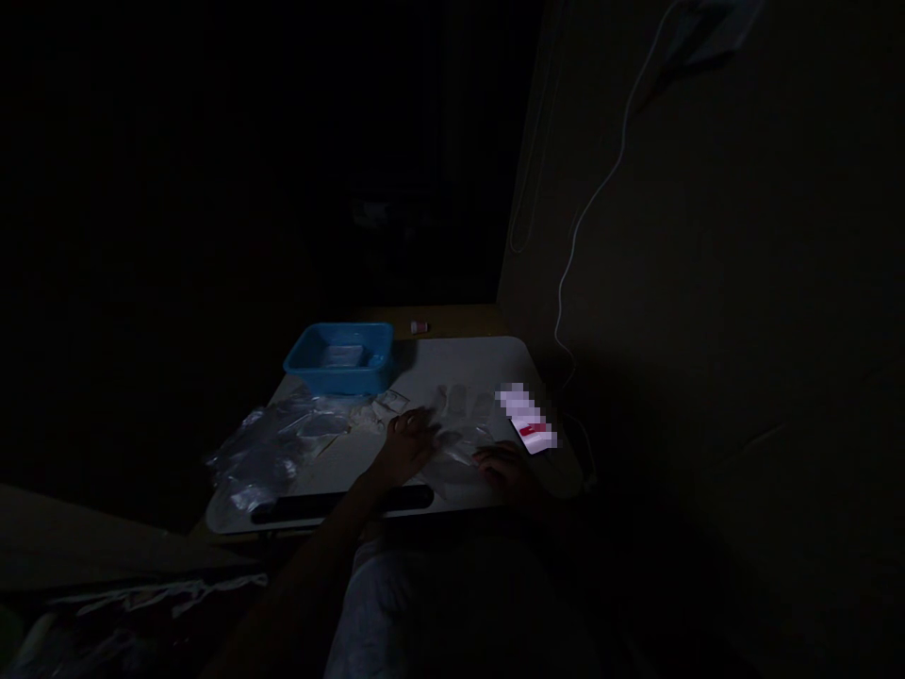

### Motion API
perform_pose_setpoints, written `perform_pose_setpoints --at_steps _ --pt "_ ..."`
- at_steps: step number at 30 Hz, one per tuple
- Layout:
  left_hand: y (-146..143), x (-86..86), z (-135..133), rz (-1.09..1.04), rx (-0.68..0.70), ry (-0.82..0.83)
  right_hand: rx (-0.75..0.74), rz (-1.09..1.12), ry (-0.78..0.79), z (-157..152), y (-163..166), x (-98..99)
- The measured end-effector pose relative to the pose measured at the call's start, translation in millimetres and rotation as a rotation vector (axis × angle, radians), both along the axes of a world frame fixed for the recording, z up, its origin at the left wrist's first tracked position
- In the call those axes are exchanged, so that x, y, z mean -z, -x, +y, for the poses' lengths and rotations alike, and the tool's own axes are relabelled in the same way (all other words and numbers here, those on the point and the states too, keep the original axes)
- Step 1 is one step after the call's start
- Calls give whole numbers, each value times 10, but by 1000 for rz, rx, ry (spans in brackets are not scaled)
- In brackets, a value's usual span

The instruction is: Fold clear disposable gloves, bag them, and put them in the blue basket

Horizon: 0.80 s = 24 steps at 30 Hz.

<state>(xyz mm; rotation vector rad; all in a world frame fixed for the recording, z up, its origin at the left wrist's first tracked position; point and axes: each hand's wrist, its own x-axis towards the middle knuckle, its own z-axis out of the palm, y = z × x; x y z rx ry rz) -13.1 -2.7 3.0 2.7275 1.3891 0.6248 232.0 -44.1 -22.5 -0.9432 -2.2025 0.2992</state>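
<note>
On a small white table (481, 354), my left hand (406, 445) rests at the left side of a piece of clear plastic (458, 453), possibly a bag. Its fingers are smeared by motion and dark, so their closing does not show. My right hand (503, 464) is at the plastic's right side, with bent fingers closed on its edge. Just beyond the hands lie several pale, see-through shapes (459, 401), too dim to name. A crumpled white heap with a small printed packet (390, 403) sits beyond my left hand.
A blue plastic basin (339, 382) with pale things inside stands at the back left. Crumpled clear plastic (261, 462) covers the left side. A lit phone (527, 420) lies at the right, near a white cable (576, 236) along the wall. A black slot (304, 508) runs near the front edge.
</note>
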Motion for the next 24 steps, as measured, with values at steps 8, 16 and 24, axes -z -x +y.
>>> perform_pose_setpoints --at_steps 8,16,24 --pt "108 96 150 -48 -68 126 20 -9 -7 28 -17 81" --pt "73 -26 190 -63 55 53 30 -4 -2 1 -8 27" --pt "219 -12 -432 -72 219 15 22 -17 38 -28 -13 -30"
